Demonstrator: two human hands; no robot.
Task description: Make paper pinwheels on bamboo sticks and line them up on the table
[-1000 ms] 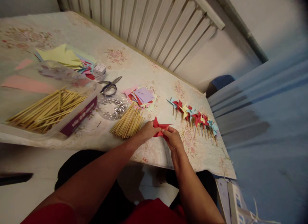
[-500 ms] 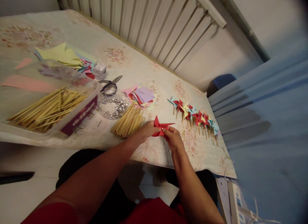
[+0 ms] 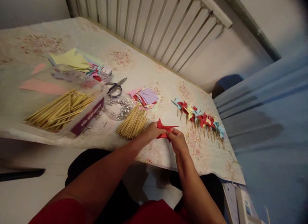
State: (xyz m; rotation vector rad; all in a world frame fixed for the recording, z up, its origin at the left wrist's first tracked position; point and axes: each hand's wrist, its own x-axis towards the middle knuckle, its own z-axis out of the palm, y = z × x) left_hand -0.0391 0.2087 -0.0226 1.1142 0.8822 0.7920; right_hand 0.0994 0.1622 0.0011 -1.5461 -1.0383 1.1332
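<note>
Our left hand (image 3: 155, 130) and right hand (image 3: 177, 139) both pinch the red folded paper (image 3: 165, 127) near its middle, over the flowered tablecloth (image 3: 144, 74), just to the right of the fanned sticks (image 3: 133, 123). If our thumbs slip, we think the folded points could spring open, and if they press too hard, the thin paper could crease or tear, at a centre which our fingers partly hide. Also, our left wrist is near the sticks, so a careless sweep may scatter them.
</note>
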